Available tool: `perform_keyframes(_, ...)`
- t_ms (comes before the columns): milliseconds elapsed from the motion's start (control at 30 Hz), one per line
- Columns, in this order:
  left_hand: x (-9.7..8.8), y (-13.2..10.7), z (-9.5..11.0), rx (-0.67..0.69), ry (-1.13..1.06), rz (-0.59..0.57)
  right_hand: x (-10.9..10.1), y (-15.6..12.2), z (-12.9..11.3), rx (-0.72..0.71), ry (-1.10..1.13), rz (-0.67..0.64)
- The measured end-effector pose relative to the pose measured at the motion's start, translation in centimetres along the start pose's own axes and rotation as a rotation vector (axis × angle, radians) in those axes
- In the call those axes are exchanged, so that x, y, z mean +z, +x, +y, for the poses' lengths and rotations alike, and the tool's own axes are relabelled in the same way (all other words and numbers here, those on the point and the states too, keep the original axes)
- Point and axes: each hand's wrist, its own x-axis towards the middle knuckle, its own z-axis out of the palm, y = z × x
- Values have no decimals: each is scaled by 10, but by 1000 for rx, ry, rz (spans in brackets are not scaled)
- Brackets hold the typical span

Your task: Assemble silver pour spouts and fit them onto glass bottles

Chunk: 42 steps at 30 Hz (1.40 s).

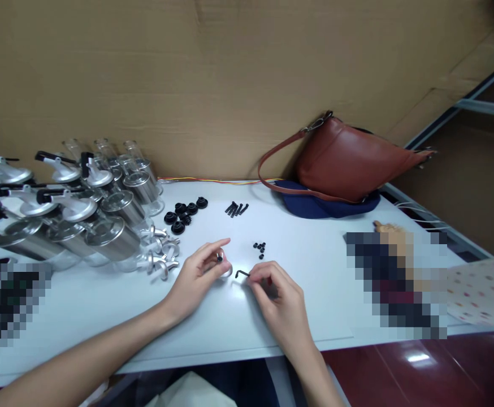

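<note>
My left hand (196, 274) pinches a small silver metal part (229, 272), mostly covered by the fingers; a dark end (219, 258) shows between the thumb and fingers. Just to the right, my right hand (281, 297) holds a thin black bent piece (242, 273) by one end, its hooked tip pointing at the metal part without touching it. Beyond the hands lie several tiny black caps (261, 247) and several short black sticks (236, 209). Black round stepped pieces (178, 227) are grouped farther left. Loose silver metal parts (162, 264) lie beside my left hand.
Glass-and-steel jars (113, 240) and silver lids with black levers (79, 208) crowd the table's left side. At the back right, a brown bag (342, 161) rests on a dark blue cap (302, 204). Spotted cloth (484, 288) covers the right edge. Cardboard (213, 90) stands behind.
</note>
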Motion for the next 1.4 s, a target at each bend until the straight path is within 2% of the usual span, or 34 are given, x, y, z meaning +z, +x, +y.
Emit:
perform_keyframes(133, 2, -2, -3, -52, -124, 11, -1, 0, -2, -8, -21, 60)
perform_keyframes(333, -2, 1, -4, 8, -41, 43, -3, -1, -4, 54, -31, 120)
perform_keyframes(433, -3, 3, -1, -45, -27, 57, -3, -2, -4, 45, -34, 116)
perform_keyframes(533, -1, 3, 2, -117, -49, 23, -3, -2, -4, 43, -18, 113)
perform_keyframes(700, 0, 2, 3, -163, -131, 47, -1, -3, -3, 124, -30, 164)
perform_keyframes(900, 1, 2, 2, -152, -163, 6, -1, -2, -3, 199, -40, 175)
perform_keyframes(1067, 3, 0, 3, -182, -198, -49, -2, -1, -5, 129, -43, 145)
perform_keyframes(1400, 2, 0, 4, -158, -176, -88, 0, -2, -6, -16, 33, -4)
